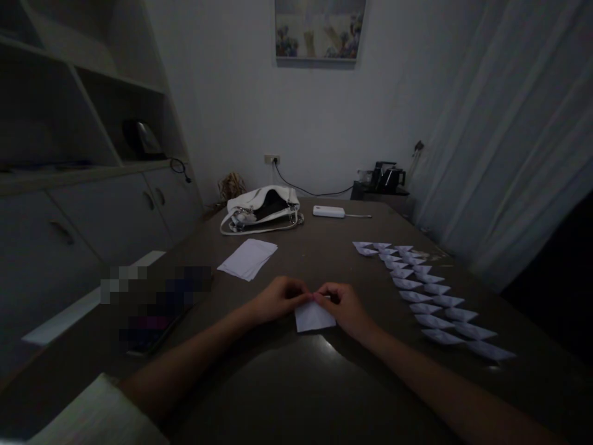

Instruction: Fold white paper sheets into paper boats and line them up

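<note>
A partly folded sheet of white paper (315, 317) lies near the middle of the table, its wide edge toward me. My left hand (283, 299) pinches its top from the left, thumb and fingers together. From the right, my right hand (343, 306) grips the same top point, and the fingertips of both hands meet there. The exact fold under the fingers is hidden. Farther left is a stack of white paper sheets (249, 258). On the right side, several folded paper boats (430, 321) stand in rows running away from me.
A white handbag (264, 209) sits at the far left of the table, beside a white power bank (328, 212) with a short cable. A blurred-out dark device (162, 315) lies by my left forearm. A kettle (391, 179) stands beyond the far right end.
</note>
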Demonstrator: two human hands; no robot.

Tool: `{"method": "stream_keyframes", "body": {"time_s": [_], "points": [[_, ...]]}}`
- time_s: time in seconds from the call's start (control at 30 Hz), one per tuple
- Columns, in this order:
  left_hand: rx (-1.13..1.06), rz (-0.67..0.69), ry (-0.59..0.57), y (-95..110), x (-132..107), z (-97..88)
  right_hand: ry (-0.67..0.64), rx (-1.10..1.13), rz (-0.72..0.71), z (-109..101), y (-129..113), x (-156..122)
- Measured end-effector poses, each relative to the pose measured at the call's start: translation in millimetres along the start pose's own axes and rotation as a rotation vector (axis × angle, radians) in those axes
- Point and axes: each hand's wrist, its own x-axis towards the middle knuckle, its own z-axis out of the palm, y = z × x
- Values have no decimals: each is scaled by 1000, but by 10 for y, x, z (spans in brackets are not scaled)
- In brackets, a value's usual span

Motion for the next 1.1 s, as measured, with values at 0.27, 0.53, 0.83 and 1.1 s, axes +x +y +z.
{"method": "stream_keyframes", "body": {"time_s": [0.27,0.53,0.83,1.1], "points": [[96,34,110,43,1,-13,126,144,104,24,-19,26],[102,23,155,-24,3,-84,349,369,179,-88,48,86],[-62,-32,184,-39,14,-41,51,248,87,-12,-17,28],[-180,118,133,17,-14,-61,143,341,161,-87,24,61]]}}
